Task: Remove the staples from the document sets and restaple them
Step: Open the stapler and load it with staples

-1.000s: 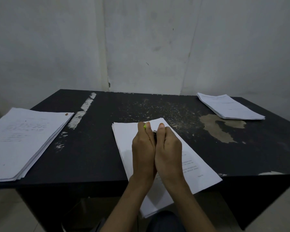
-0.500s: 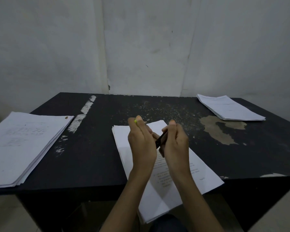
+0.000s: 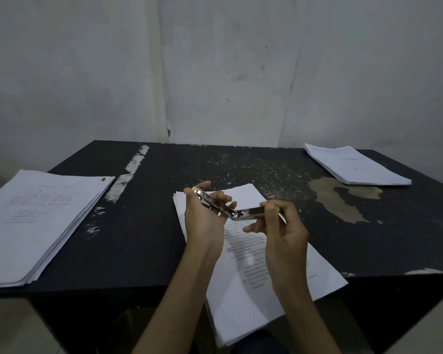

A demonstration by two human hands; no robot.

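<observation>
A small metal stapler [image 3: 229,210] with yellow trim is swung wide open above the middle paper set. My left hand [image 3: 205,213] grips one half of it, the end pointing up-left. My right hand [image 3: 279,226] grips the other half, which points right. The hinge sits between the two hands. Below them a white document set [image 3: 253,251] with printed text lies on the black table [image 3: 151,226], its near end hanging over the front edge. My forearms hide part of it.
A thick paper stack [image 3: 36,221] lies at the table's left edge, partly overhanging. A thinner stack [image 3: 356,166] lies at the far right corner. The tabletop is scuffed, with a worn brown patch [image 3: 343,198] and white streaks [image 3: 136,162]. A pale wall stands behind.
My hands were pressed together over the paper's top corner. They have lifted and drawn apart, and the stapler has been swung open between them.
</observation>
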